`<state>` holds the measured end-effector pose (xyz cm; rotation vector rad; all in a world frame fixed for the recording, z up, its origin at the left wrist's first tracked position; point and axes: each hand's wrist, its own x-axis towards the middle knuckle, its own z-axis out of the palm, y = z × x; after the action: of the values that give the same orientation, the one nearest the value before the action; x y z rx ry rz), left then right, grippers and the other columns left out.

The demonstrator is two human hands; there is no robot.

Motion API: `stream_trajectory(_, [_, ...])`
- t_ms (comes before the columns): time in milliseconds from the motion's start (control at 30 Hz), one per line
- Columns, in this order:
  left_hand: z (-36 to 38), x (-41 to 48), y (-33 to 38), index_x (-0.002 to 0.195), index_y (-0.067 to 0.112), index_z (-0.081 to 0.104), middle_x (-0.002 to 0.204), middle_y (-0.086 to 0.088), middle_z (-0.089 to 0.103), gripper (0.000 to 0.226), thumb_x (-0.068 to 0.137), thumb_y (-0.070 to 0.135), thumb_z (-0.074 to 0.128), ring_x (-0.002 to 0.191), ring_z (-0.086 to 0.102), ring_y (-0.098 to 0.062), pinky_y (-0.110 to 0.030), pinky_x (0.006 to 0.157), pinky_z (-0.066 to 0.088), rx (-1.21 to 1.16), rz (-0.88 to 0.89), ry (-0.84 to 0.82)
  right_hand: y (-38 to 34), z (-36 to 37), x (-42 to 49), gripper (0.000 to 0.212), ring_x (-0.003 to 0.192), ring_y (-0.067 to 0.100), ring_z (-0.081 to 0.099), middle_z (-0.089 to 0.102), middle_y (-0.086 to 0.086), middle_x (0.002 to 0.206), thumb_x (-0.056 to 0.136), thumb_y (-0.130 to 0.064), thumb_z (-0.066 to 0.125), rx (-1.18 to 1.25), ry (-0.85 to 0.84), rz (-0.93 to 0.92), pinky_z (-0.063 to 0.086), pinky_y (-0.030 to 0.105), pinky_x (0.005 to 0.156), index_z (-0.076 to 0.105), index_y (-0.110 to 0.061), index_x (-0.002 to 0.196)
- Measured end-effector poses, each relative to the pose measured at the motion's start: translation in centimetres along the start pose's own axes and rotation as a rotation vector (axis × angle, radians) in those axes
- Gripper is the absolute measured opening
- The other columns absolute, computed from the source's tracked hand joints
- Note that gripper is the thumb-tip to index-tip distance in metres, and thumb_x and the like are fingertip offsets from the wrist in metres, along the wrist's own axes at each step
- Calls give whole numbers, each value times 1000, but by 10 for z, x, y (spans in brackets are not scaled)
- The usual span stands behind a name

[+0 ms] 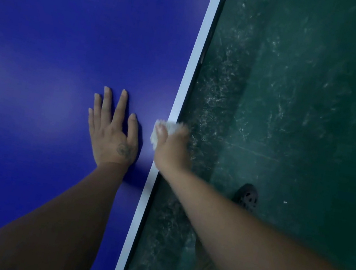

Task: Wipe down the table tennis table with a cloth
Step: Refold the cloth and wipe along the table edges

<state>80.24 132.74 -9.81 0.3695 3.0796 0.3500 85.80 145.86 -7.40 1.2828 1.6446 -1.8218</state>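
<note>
The blue table tennis table (59, 30) fills the left of the head view, with a white line (192, 66) along its right edge. My left hand (113, 130) lies flat on the blue top, fingers straight and spread, close to that edge. My right hand (173, 149) grips a white fluffy cloth (168, 129) and holds it against the white edge line, just right of my left hand. Most of the cloth is hidden under the fingers.
Right of the table edge lies a scuffed dark green floor (296, 108). My foot in a dark perforated shoe (247, 196) stands on it beside the table. A dark frame runs beneath the table's edge (207, 52).
</note>
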Motion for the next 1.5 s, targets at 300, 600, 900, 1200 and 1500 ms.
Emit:
stream_trajectory(300, [5,0,-6,172,37,27,183,3,13,58,115,49,32,169,4,-20,-50,137,8,8,28,19,-92,-39,78,62,125,37,65,57,23,146,113,-48,45,23,83,-1,54,49,108,45,1,150])
stream_trajectory(600, [1,1,-3,171,33,31,182,-1,15,58,115,43,37,169,7,-24,-54,136,13,19,40,16,-51,-7,26,56,126,36,60,51,16,149,112,-46,47,85,168,65,52,48,103,38,-5,148])
stream_trajectory(900, [-4,10,8,165,23,44,180,-4,25,55,112,37,45,168,14,-26,-55,135,17,-5,-47,-37,-174,-87,124,46,121,31,68,65,13,138,114,-45,44,6,78,-29,55,41,104,55,-17,150])
stream_trajectory(1200, [13,209,115,170,21,33,180,-7,24,60,114,36,47,168,15,-29,-51,136,11,-138,174,-78,-91,-37,46,46,119,18,62,63,9,135,112,-38,53,150,225,2,44,29,93,49,-6,145])
stream_trajectory(1500, [47,324,189,174,34,17,183,-3,6,72,109,65,23,169,2,-31,-55,135,2,107,173,-90,-203,-100,168,47,112,36,67,67,21,126,113,-40,49,97,238,-58,54,41,97,59,2,130])
